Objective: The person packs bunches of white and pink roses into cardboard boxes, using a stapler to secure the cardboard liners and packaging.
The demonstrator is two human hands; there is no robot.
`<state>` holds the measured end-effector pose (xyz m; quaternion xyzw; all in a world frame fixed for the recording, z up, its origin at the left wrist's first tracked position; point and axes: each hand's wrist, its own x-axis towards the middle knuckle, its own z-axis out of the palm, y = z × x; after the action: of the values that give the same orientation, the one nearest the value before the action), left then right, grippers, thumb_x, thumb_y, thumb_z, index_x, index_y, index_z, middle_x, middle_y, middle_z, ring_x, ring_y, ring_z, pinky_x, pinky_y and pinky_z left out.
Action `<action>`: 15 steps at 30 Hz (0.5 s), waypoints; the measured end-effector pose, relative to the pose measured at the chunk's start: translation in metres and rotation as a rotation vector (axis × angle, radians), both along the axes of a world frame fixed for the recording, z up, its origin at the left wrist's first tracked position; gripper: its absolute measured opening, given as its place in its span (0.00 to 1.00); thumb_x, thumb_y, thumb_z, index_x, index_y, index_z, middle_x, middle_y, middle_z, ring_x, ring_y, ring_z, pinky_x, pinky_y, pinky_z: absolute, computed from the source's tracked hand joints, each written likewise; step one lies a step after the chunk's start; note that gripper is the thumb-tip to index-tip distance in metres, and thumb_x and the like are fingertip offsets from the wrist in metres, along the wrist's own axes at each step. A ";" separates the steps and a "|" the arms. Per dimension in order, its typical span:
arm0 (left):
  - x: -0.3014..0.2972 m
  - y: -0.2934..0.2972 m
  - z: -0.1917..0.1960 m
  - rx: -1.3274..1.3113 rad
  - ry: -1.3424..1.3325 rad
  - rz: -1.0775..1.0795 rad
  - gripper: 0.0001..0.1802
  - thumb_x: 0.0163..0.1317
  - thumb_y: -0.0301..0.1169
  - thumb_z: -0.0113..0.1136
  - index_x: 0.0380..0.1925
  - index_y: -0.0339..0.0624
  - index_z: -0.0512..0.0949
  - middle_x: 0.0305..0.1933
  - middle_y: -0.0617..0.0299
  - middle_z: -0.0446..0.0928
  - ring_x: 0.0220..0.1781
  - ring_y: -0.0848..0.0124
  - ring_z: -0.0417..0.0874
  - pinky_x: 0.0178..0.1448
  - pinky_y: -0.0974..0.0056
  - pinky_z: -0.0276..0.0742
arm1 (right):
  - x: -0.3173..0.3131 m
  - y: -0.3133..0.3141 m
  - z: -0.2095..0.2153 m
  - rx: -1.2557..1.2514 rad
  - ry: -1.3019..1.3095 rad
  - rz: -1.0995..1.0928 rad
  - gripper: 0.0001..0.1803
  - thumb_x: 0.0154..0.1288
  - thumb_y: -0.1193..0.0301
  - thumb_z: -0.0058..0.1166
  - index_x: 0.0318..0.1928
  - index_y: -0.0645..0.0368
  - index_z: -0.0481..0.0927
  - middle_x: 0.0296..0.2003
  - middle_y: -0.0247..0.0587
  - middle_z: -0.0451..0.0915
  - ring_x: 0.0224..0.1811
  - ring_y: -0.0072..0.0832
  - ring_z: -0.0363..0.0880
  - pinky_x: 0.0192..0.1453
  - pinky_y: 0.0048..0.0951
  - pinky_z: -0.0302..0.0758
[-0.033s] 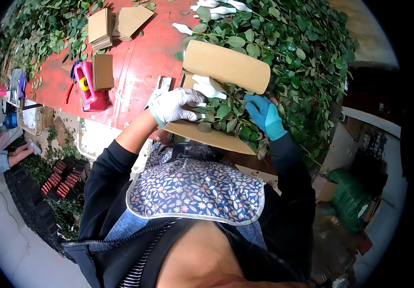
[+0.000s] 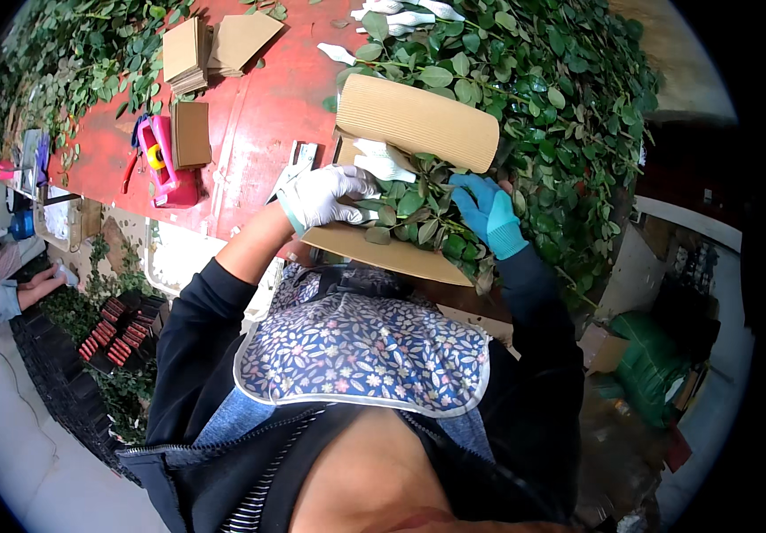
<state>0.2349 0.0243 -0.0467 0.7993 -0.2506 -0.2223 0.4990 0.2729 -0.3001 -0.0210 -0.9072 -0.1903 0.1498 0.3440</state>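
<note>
A bent cardboard sheet [image 2: 418,120] with a ribbed flap lies at the near edge of the red table [image 2: 254,124]. Inside its fold is a bunch of leafy stems [image 2: 427,209] whose heads wear white sleeves [image 2: 384,166]. My left hand [image 2: 325,195], in a white glove, curls its fingers round the sleeved heads at the bunch's left end. In a blue glove, my right hand [image 2: 491,216] grips the leafy stems at the right, its fingertips partly hidden among leaves. The sheet's lower flap [image 2: 387,253] stands between the bunch and my apron.
A large heap of leafy stems [image 2: 560,107] covers the table's right side. More white-sleeved heads [image 2: 396,16] lie at the back. Cardboard pieces [image 2: 186,53], a pink tape dispenser [image 2: 168,164] and red-handled pliers [image 2: 129,171] are at the left. Another person's legs [image 2: 41,289] show far left.
</note>
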 end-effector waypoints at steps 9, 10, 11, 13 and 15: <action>-0.005 0.005 0.004 0.035 -0.026 -0.075 0.20 0.48 0.18 0.65 0.45 0.39 0.81 0.51 0.53 0.80 0.55 0.54 0.79 0.60 0.56 0.75 | -0.007 0.019 -0.051 0.175 0.442 -0.248 0.06 0.60 0.75 0.52 0.38 0.56 0.72 0.22 0.43 0.71 0.23 0.36 0.71 0.25 0.38 0.66; -0.006 0.006 -0.001 0.006 -0.028 -0.059 0.21 0.49 0.19 0.65 0.46 0.39 0.81 0.52 0.54 0.80 0.55 0.54 0.79 0.60 0.57 0.75 | -0.008 0.016 -0.054 0.096 0.372 -0.174 0.09 0.59 0.76 0.53 0.41 0.56 0.72 0.23 0.45 0.71 0.24 0.38 0.72 0.26 0.39 0.67; -0.007 0.006 -0.005 -0.028 -0.029 -0.041 0.21 0.49 0.19 0.65 0.47 0.39 0.80 0.52 0.54 0.79 0.56 0.54 0.78 0.60 0.57 0.75 | -0.008 0.016 -0.051 0.015 0.295 -0.099 0.12 0.57 0.77 0.53 0.43 0.56 0.73 0.24 0.46 0.72 0.25 0.40 0.73 0.27 0.41 0.68; -0.007 0.013 -0.012 -0.057 -0.074 -0.014 0.23 0.52 0.21 0.64 0.51 0.41 0.76 0.54 0.56 0.76 0.57 0.53 0.77 0.60 0.58 0.74 | -0.007 0.019 -0.048 -0.110 0.117 0.040 0.15 0.55 0.78 0.54 0.46 0.56 0.74 0.25 0.48 0.73 0.27 0.43 0.74 0.29 0.42 0.69; -0.004 0.009 0.011 0.062 -0.158 0.034 0.26 0.51 0.19 0.63 0.53 0.41 0.74 0.53 0.54 0.74 0.56 0.55 0.76 0.60 0.58 0.74 | -0.009 0.016 -0.047 -0.157 -0.020 0.122 0.16 0.55 0.78 0.54 0.46 0.56 0.74 0.25 0.48 0.73 0.27 0.43 0.73 0.29 0.42 0.69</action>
<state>0.2314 0.0334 -0.0355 0.8336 -0.2682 -0.1577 0.4563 0.2644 -0.2837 -0.0678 -0.9195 -0.2362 0.1760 0.2602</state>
